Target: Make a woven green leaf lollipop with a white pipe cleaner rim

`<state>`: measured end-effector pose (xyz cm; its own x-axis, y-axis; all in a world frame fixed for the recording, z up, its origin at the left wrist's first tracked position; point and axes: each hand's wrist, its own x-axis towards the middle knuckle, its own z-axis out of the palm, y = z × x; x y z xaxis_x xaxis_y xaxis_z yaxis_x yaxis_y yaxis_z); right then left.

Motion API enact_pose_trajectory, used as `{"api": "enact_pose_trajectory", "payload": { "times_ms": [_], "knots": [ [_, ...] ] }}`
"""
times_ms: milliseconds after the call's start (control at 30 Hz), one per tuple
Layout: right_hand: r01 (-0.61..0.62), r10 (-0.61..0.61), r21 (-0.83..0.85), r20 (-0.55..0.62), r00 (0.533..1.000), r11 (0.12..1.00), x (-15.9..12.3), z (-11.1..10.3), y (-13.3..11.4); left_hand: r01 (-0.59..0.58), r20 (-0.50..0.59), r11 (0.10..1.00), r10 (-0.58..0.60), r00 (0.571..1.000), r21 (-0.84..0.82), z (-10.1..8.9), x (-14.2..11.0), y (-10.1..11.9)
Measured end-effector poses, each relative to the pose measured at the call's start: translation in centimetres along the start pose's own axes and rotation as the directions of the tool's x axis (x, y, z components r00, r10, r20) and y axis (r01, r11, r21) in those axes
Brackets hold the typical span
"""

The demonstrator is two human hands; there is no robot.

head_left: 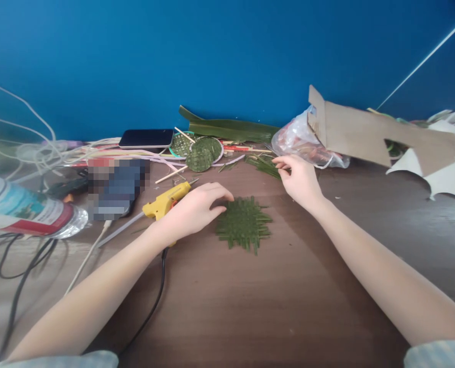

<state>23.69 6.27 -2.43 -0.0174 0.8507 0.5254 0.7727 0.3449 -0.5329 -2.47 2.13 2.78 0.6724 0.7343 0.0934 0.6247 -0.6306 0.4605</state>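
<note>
A small mat woven from green leaf strips (244, 224) lies on the brown table (250, 306). My left hand (194, 207) rests at its left edge, fingers curved down with the tips touching the weave. My right hand (298, 179) reaches further back, its fingers pinched on a thin green strip from a small heap of loose leaf strips (263, 164). A yellow glue gun (166, 200) lies just left of my left hand, its black cord running toward me.
Round woven leaf discs (202, 152), long green leaves (231, 129) and a phone (146, 138) lie at the back by the blue wall. A plastic bag (300, 140) and cardboard pieces (365, 133) are at the right. A plastic bottle (24, 209), cables and strips crowd the left.
</note>
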Motion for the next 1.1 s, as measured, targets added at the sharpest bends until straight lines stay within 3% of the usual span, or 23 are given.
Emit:
{"api": "enact_pose_trajectory", "payload": {
  "times_ms": [333,767,900,1100],
  "knots": [
    [-0.022,0.022,-0.018,-0.009,1.0,1.0,-0.1,-0.2,-0.1,0.192,-0.096,0.98,-0.187,0.978,0.048,0.2,0.1,-0.8],
    [-0.02,0.021,-0.046,0.02,1.0,0.999,-0.1,-0.4,-0.2,0.248,-0.094,0.969,-0.246,0.965,0.01,-0.5,0.3,-2.6],
    [-0.032,0.033,-0.036,0.015,0.999,0.999,0.0,-0.3,-0.1,0.168,-0.097,0.986,-0.166,0.981,0.013,-0.9,0.1,-1.4],
    [-0.032,0.032,-0.022,0.032,0.999,0.999,0.0,-0.2,-0.1,0.042,0.042,0.998,-0.04,0.998,-0.036,-0.3,-0.2,0.8]
  ]
}}
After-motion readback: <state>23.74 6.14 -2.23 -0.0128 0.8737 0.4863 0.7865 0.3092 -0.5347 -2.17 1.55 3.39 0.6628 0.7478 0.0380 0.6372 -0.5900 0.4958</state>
